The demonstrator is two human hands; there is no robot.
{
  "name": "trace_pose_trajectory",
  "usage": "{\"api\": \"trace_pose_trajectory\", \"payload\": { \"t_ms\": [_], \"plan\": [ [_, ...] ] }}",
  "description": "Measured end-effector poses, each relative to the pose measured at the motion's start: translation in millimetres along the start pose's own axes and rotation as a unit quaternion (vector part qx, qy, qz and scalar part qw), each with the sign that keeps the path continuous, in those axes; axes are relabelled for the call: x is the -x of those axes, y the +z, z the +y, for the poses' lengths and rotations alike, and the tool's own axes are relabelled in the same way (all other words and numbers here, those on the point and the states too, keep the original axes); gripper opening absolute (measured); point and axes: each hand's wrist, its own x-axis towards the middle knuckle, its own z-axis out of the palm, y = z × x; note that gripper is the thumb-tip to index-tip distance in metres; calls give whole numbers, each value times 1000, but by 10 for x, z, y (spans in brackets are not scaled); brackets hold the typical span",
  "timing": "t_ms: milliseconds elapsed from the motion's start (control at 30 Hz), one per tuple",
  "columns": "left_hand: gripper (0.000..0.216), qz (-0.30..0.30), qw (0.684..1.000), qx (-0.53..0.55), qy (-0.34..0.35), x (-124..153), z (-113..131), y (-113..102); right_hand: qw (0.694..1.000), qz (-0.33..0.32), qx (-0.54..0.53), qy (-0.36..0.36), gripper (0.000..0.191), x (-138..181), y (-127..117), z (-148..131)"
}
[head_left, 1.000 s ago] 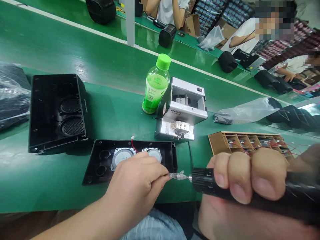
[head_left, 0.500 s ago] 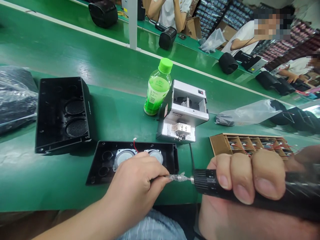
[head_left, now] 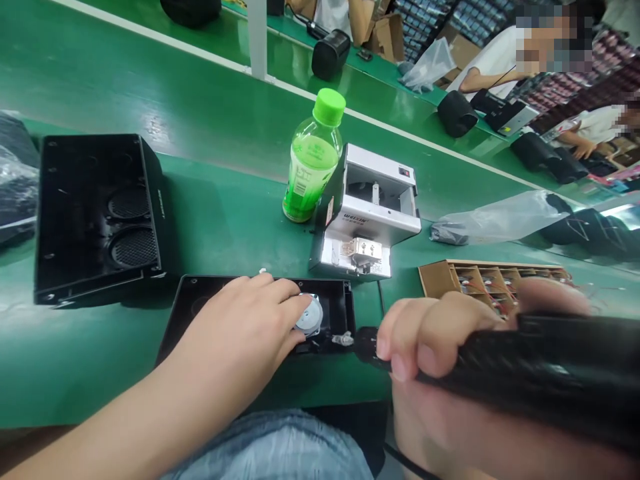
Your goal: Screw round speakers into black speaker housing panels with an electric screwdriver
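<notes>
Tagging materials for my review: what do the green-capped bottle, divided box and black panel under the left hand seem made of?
Bottle: probably glossy clear plastic; transparent shoulder.
Divided box: likely cardboard, matte brown with thin dividers.
Black panel: perhaps plastic, smooth with slight sheen; painted metal possible.

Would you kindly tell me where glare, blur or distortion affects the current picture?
Head view: a pale glare patch on the green table, beyond the black box; head view: blur softens the lower right, over the black tool in the right hand; head view: black items toward the right edge look stretched, perhaps by a wide lens.
</notes>
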Motion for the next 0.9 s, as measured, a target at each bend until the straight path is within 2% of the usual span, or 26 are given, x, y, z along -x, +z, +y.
{"api": "trace_pose_trajectory", "payload": {
  "t_ms": [100,167,333,533,767,900],
  "plan": [
    [30,-30,999,0,9,-44,-10,39,1000,13,-10,-12,43,-135,70,158],
    [27,-23,1000,10,6,-49,-4,59,1000,9,-10,-5,44,-138,69,195],
    [30,-6,1000,15,-4,-29,2,66,1000,-24,-4,19,38,-103,4,208],
    [34,4,1000,10,-2,-41,6,63,1000,-22,-7,-3,39,-77,-8,274],
    [32,-4,1000,17,-17,-67,20,57,999,-35,-4,7,37,-59,-8,303],
    [28,-34,999,25,-22,-71,35,8,999,-48,-14,9,31,-20,17,278]
  ]
}}
